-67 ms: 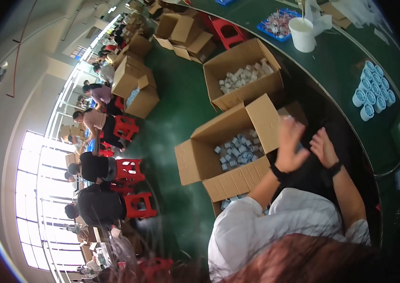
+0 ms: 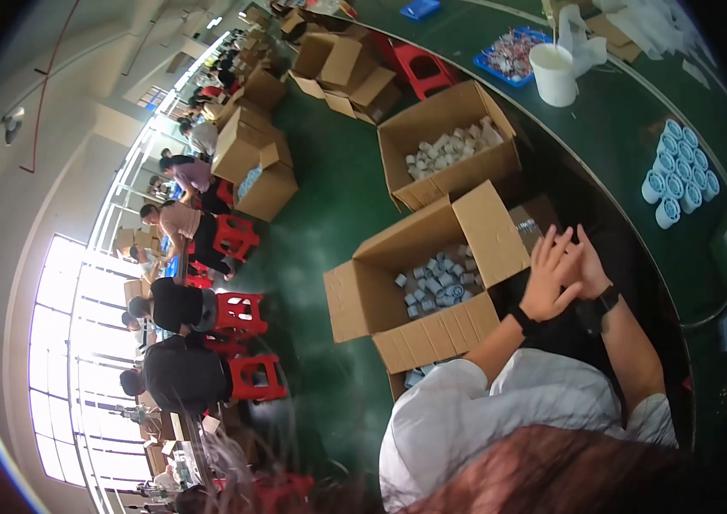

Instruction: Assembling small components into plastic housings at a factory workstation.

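Note:
My left hand (image 2: 548, 281) lies against my right hand (image 2: 591, 271) above my lap, its fingers stretched out and slightly spread. The right hand is partly covered by the left, but its straight fingertips show beyond it. No object shows in either hand, though the space between the palms is hidden. Both wrists wear dark bands. Just left of my hands stands an open cardboard box (image 2: 362, 295) holding several loose pale blue-grey cylindrical plastic parts (image 2: 439, 281).
Another open box (image 2: 419, 190) with whitish parts stands beyond. On the green table (image 2: 612, 141) at right are grouped light-blue round parts (image 2: 679, 176), a white bucket (image 2: 553, 75) and a blue tray (image 2: 485, 62) of small pieces. Red stools (image 2: 239, 313) and seated people are at left.
My hands were apart and have come together, the left moving right and down onto the right. The whole view has shifted slightly.

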Action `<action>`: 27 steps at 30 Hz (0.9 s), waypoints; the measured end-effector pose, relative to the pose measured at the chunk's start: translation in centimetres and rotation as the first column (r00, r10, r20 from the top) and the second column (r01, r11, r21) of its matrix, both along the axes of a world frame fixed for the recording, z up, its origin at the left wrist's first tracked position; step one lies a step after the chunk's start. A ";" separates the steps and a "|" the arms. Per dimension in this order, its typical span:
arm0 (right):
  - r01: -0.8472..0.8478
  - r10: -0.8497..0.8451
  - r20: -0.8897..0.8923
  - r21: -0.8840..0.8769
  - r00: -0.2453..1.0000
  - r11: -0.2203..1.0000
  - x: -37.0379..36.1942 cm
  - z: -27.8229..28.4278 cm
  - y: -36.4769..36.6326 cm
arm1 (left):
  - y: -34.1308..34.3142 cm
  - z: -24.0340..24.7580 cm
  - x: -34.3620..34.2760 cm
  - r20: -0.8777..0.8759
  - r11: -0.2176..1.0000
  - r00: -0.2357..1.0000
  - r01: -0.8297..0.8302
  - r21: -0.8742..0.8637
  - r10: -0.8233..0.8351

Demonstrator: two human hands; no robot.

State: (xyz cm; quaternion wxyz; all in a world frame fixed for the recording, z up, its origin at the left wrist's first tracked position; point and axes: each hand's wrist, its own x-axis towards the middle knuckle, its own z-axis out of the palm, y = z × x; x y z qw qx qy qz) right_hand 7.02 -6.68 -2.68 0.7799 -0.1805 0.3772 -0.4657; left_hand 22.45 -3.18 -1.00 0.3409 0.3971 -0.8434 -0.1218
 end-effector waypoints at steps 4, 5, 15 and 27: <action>-0.211 0.206 -0.101 -0.747 0.973 0.630 1.6 13.7 0.8 | -4.0 -15.5 1.1 -0.135 0.799 0.898 -0.293 0.525 0.418; -0.254 0.109 -0.230 -0.903 0.967 0.348 0.4 14.8 1.1 | -4.0 -13.7 0.1 -0.328 0.768 0.851 -0.129 0.627 0.411; -0.074 -0.107 -0.250 -0.622 0.962 0.780 -1.2 2.2 -1.0 | -1.8 3.4 -3.1 -0.058 0.962 0.998 -0.004 -0.272 -0.012; -0.531 -0.301 -0.658 -0.743 0.690 0.407 -4.1 4.1 1.8 | -4.2 0.6 -8.8 -0.837 0.510 0.239 0.700 0.500 0.492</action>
